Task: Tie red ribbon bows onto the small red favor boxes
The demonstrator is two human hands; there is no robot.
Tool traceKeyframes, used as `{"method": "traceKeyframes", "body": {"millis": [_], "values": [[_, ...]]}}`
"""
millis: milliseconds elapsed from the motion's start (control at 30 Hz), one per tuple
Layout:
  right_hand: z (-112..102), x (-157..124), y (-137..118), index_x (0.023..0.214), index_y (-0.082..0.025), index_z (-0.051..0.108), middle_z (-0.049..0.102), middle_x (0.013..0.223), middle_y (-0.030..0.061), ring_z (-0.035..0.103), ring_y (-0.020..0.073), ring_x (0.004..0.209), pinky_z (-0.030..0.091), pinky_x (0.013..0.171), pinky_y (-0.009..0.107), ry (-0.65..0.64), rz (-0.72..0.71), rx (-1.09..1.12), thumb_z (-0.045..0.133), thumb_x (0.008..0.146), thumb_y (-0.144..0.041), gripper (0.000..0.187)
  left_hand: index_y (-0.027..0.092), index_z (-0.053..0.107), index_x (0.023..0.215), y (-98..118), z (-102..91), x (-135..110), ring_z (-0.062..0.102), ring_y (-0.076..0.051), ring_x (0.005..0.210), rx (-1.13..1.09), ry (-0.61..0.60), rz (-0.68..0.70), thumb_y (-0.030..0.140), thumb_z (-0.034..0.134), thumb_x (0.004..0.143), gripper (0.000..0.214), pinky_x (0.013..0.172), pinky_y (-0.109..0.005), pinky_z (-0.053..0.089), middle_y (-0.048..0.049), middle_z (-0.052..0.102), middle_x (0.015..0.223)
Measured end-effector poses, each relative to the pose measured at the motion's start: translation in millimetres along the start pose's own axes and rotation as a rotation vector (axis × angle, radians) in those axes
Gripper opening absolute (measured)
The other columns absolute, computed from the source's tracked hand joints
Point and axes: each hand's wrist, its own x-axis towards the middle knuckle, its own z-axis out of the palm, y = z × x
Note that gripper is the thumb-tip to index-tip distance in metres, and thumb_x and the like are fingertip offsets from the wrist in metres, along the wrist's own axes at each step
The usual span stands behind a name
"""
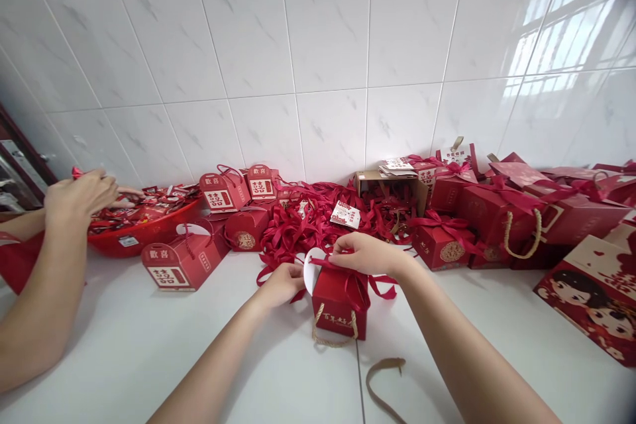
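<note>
A small red gift box (340, 308) with gold lettering and a twisted rope handle (334, 343) stands upright on the white surface before me. A dark red ribbon (354, 286) lies across its top, with a loop and loose tails. My right hand (368, 254) pinches this ribbon above the box. At the box's left side, my left hand (282, 285) is closed beside a white rounded flap (311, 271); ribbon shows at its fingertips, which are partly hidden. Behind both hands lies a heap of red ribbons (298, 228) with a printed card (345, 214) on it.
At left, another person's hand (82, 195) is over a red basin (134, 238) of wrapped sweets. Red house-shaped boxes (176, 258) stand nearby. An open carton (422, 195) and many ribboned boxes (497, 212) line the right. A tan strap (378, 384) lies in front.
</note>
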Motion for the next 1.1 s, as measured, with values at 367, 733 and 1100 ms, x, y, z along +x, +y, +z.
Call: {"method": "traceKeyframes", "body": {"millis": [367, 733, 1100], "values": [[-25.8, -32.8, 2.9, 0.085, -0.018, 0.058, 0.065, 0.093, 0.0123, 0.060, 0.0243, 0.072, 0.039, 0.054, 0.030, 0.105, 0.264, -0.271, 0.063, 0.067, -0.067, 0.053, 0.022, 0.054, 0.060, 2.4, -15.3, -3.6, 0.057, -0.032, 0.092, 0.215, 0.356, 0.091, 0.024, 0.065, 0.062, 0.011, 0.081, -0.038, 0.036, -0.0060, 0.062, 0.072], [-24.7, -17.9, 10.6, 0.076, -0.019, 0.063, 0.065, 0.080, 0.0058, 0.058, 0.0196, 0.070, 0.038, 0.056, 0.027, -0.027, 0.091, -0.185, 0.065, 0.071, -0.055, 0.036, 0.019, 0.058, 0.078, 25.2, 11.3, -19.3, 0.058, -0.016, 0.077, -0.526, -0.031, 0.129, 0.048, 0.061, 0.079, 0.029, 0.071, -0.025, 0.045, 0.0005, 0.061, 0.077], [-26.8, -10.9, 19.5, 0.072, -0.017, 0.063, 0.063, 0.072, 0.0040, 0.054, 0.0161, 0.065, 0.037, 0.055, 0.026, -0.015, 0.146, -0.072, 0.069, 0.068, -0.054, 0.037, 0.017, 0.051, 0.066, 22.8, 7.9, -17.5, 0.036, -0.005, 0.043, -0.592, -0.201, 0.038, 0.045, 0.071, 0.072, 0.035, 0.043, -0.019, 0.026, 0.0070, 0.043, 0.052]]}}
